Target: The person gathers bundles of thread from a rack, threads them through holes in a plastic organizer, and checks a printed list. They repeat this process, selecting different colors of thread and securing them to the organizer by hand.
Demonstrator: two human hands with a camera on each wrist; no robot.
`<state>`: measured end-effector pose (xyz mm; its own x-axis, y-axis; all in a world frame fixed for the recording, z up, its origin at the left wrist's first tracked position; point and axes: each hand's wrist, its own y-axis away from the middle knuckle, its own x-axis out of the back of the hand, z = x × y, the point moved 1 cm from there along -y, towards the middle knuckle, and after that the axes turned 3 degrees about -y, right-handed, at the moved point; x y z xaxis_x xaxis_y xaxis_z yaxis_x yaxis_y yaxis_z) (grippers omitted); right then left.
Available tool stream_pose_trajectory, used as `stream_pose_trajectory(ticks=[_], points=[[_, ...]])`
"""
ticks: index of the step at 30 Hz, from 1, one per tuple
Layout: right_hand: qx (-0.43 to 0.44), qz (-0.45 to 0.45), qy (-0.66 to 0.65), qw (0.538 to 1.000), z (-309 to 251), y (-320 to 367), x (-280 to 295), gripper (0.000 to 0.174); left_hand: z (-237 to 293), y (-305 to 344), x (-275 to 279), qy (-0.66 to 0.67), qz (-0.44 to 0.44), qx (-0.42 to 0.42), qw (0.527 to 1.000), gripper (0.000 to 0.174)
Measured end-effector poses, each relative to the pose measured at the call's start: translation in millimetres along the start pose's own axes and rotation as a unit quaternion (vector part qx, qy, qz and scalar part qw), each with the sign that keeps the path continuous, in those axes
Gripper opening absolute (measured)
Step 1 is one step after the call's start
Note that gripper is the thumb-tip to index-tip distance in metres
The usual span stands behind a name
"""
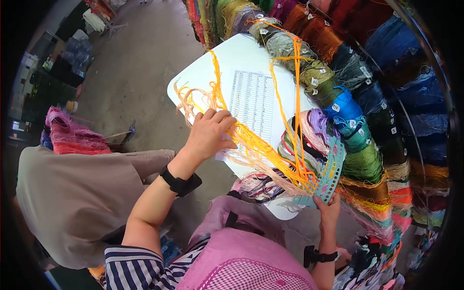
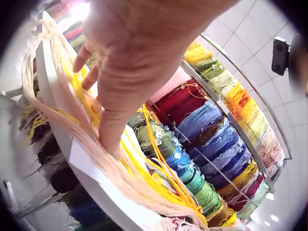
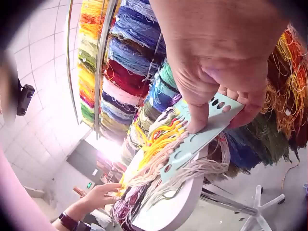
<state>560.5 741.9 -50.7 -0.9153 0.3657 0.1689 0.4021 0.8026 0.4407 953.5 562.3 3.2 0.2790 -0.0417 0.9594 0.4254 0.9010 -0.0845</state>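
Note:
My left hand rests on long yellow threads and pale peach threads stretched across a white table. In the left wrist view its fingers are spread and the thumb touches the peach strands. My right hand pinches the lower end of a teal punched card, thumb on top and fingers beneath, as the right wrist view shows of the card. The threads are looped through the card's holes in a row. Orange threads run from the card towards the table's far edge.
A printed sheet lies partly under the threads. Multicoloured skeins lie beside the card. Racks of tagged thread hanks line the right side. At the left stands another person in a taupe garment, near pink hanks.

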Motion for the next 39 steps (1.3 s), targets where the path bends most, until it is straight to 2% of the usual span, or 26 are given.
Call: stream_pose_trajectory(ticks=[2,7,9,12,14,15,16,17,19,21,22,23,26,27,33,35,38,39], points=[[0.011,-0.005,-0.020,1.000,-3,0,-1,0.049,0,-1,-1,-0.007,0.026,-0.004,1.000,0.065],[0.043,-0.025,-0.056,0.997,-33,-1,-10,0.048,2,-2,-1,-0.027,0.020,-0.015,0.999,0.061],[0.034,-0.057,-0.049,0.997,-42,-1,-10,0.048,3,-2,-1,-0.029,0.025,-0.015,0.999,0.061],[0.001,-0.075,-0.010,0.997,-22,-7,4,0.047,8,0,1,-0.029,0.034,-0.013,0.999,0.064],[0.019,-0.057,-0.005,0.998,-13,-4,14,0.046,13,-1,6,-0.046,0.024,-0.004,0.999,0.053],[0.031,-0.045,0.005,0.999,-9,-2,21,0.045,16,-4,12,-0.047,0.032,-0.017,0.998,0.053],[0.074,-0.017,0.049,0.996,-3,-1,31,0.044,21,-5,21,-0.052,0.067,-0.020,0.996,0.048],[0.081,-0.006,0.043,0.996,-5,3,41,0.044,32,-7,34,-0.056,0.101,-0.024,0.993,0.044],[0.113,-0.025,0.005,0.993,-14,11,62,0.045,72,-16,77,-0.014,0.124,-0.020,0.992,0.029],[0.138,0.000,0.007,0.990,-18,20,85,0.040,117,-22,110,0.055,0.141,-0.041,0.988,0.020],[0.149,-0.023,0.014,0.988,-11,18,98,0.035,143,-25,125,0.105,0.135,-0.064,0.983,0.019],[0.161,-0.040,0.022,0.986,-10,21,113,0.030,169,-27,137,0.156,0.124,-0.093,0.975,0.019],[0.191,0.014,0.045,0.980,-24,44,153,0.021,245,-40,159,0.287,0.016,-0.163,0.944,0.019],[0.188,0.010,0.044,0.981,-25,51,165,0.020,272,-45,159,0.349,-0.006,-0.183,0.919,0.021],[0.217,0.038,-0.025,0.975,-30,89,232,0.015,417,-81,135,0.384,-0.130,-0.310,0.860,0.023],[0.220,0.051,-0.059,0.972,-23,95,250,0.013,464,-97,109,0.437,-0.170,-0.332,0.818,0.024],[0.212,0.072,-0.074,0.972,-14,100,271,0.013,532,-120,73,0.446,-0.180,-0.373,0.793,0.023],[0.217,0.084,-0.078,0.969,-12,100,276,0.013,552,-131,60,0.437,-0.148,-0.416,0.784,0.022]])
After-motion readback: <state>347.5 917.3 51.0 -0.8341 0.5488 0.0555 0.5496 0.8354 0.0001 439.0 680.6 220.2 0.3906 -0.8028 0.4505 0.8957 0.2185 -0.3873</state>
